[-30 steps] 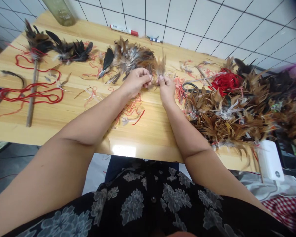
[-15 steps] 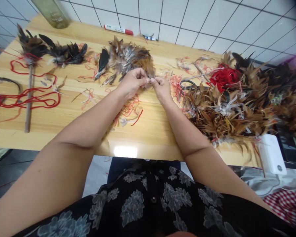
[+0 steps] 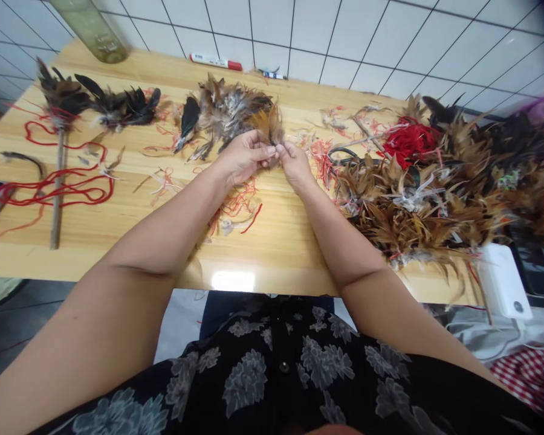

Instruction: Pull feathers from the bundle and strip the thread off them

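My left hand and my right hand meet over the middle of the table, thumbs and fingertips pinched close together. Between them they grip the base of some brown feathers, whose tips fan out away from me. The quill ends are hidden by my fingers. Just behind my left hand lies a heap of grey-brown feathers, with a single dark feather at its left. Bits of red and pale thread lie under my left wrist.
A large pile of brown feathers and red cord covers the table's right side. A white power bank sits at the front right edge. At left are a feather-topped stick, looped red cord, and a greenish bottle. A red-capped marker lies by the wall.
The view has shifted slightly. More brown feathers now stand up above my fingertips, and my hands stay pinched together in nearly the same place.
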`<state>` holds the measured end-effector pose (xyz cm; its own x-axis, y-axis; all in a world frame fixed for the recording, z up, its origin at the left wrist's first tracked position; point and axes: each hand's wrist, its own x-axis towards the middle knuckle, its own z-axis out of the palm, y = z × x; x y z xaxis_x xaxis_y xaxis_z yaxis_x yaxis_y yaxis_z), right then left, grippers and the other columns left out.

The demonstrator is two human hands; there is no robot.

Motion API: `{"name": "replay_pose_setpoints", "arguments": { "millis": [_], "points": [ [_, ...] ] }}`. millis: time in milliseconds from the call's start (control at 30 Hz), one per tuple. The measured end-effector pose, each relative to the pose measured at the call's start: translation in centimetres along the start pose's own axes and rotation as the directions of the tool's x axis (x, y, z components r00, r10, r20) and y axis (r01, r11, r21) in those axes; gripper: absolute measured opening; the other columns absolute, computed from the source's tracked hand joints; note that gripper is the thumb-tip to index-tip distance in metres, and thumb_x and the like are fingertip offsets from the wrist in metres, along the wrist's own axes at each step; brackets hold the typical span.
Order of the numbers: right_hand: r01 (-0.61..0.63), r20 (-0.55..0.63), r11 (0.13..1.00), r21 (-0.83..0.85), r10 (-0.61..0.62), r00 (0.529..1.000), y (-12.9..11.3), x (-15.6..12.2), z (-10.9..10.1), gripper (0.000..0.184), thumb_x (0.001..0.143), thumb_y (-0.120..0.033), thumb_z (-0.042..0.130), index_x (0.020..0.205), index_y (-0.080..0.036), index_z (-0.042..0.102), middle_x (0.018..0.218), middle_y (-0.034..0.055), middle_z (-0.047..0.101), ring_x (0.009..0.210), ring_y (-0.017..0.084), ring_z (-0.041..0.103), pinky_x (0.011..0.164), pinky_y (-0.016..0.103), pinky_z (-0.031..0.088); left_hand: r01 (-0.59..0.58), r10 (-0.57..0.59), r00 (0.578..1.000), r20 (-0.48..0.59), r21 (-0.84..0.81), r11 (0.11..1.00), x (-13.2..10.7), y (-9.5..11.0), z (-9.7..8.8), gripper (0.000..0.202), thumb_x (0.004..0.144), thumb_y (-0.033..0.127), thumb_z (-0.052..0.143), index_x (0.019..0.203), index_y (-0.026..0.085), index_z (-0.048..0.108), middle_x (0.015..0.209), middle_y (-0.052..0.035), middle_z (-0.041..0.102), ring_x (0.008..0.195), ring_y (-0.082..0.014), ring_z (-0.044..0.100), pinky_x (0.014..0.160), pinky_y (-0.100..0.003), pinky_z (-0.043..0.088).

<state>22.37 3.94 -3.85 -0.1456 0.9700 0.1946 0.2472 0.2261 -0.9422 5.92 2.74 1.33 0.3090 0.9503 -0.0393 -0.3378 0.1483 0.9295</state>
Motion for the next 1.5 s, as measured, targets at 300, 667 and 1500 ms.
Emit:
{"name": "replay_pose_setpoints", "arguments": {
  "millis": [300,667,1500],
  "points": [
    [0.018,0.011,0.994,-0.11,-0.017,1.0,0.0,-0.3,0.0,0.044,0.117,-0.054,0.061,0.084,-0.025,0.059,0.09,0.001,0.064,0.095,0.02,0.065,0.113,0.043,0.06,-0.007,0.008,1.0,-0.021,0.036,0.999,-0.1,0.3,0.2,0.034,0.082,-0.002,0.102,0.081,0.015,0.072,0.072,0.0005,0.072,0.064,-0.0107,0.068,0.062,-0.019,0.052],
    [-0.035,-0.011,0.997,0.073,0.036,0.999,-3.1,-1.3,-0.3,0.057,0.099,-0.077,0.081,0.084,-0.024,0.069,0.095,0.0048,0.079,0.11,0.023,0.076,0.113,0.042,0.065,0.005,-0.005,0.996,-0.088,0.0,1.0,0.5,0.9,-0.3,0.037,0.097,0.002,0.095,0.074,0.014,0.069,0.07,0.0005,0.066,0.061,-0.01,0.063,0.064,-0.022,0.051],
    [-0.071,0.033,0.99,0.119,0.068,0.997,-3.0,-1.3,-1.3,0.061,0.092,-0.083,0.085,0.098,-0.023,0.074,0.1,0.005,0.082,0.11,0.023,0.078,0.106,0.044,0.069,0.02,-0.016,0.995,0.102,-0.033,0.999,1.7,0.1,-3.0,0.037,0.086,0.017,0.107,0.073,0.018,0.073,0.072,-0.0013,0.071,0.066,-0.0099,0.057,0.062,-0.026,0.047]
  ]
}}
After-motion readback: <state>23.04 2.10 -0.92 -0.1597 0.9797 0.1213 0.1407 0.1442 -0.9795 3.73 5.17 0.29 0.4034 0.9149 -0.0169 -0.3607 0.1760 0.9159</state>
